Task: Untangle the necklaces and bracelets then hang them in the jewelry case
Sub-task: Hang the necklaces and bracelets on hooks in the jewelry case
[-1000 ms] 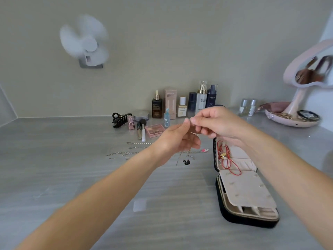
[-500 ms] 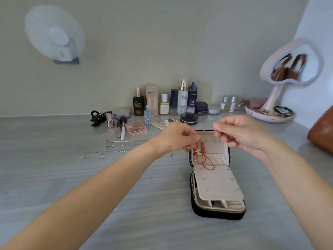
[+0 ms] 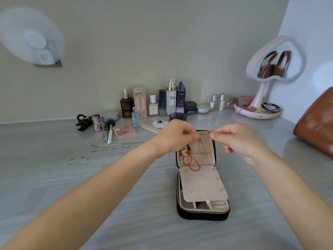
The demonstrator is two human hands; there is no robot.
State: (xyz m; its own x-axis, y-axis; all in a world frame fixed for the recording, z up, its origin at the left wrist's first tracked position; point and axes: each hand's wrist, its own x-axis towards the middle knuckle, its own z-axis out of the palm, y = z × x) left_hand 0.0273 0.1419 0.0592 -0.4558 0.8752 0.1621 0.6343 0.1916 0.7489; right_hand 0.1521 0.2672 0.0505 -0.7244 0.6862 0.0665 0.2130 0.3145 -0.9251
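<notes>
The black jewelry case (image 3: 202,214) lies open on the grey table, its lid (image 3: 205,150) upright and a beige flap (image 3: 201,184) folded forward. A red cord bracelet (image 3: 192,162) hangs inside the lid at the left. My left hand (image 3: 177,137) and my right hand (image 3: 237,139) are held at the lid's top edge, each pinching an end of a thin chain that is barely visible between them. Several silver chains (image 3: 106,152) lie in rows on the table to the left.
Cosmetic bottles and boxes (image 3: 162,103) line the back wall, with a pink palette (image 3: 124,130), brushes and a black hair claw (image 3: 86,121) in front. A pink heart mirror with tray (image 3: 261,98) stands at back right, a brown bag (image 3: 317,125) at right. A fan (image 3: 32,38) hangs on the wall.
Both hands have moved right from above the laid-out chains to the case lid, carrying the thin chain. They drew apart, then came close again at the lid's top edge.
</notes>
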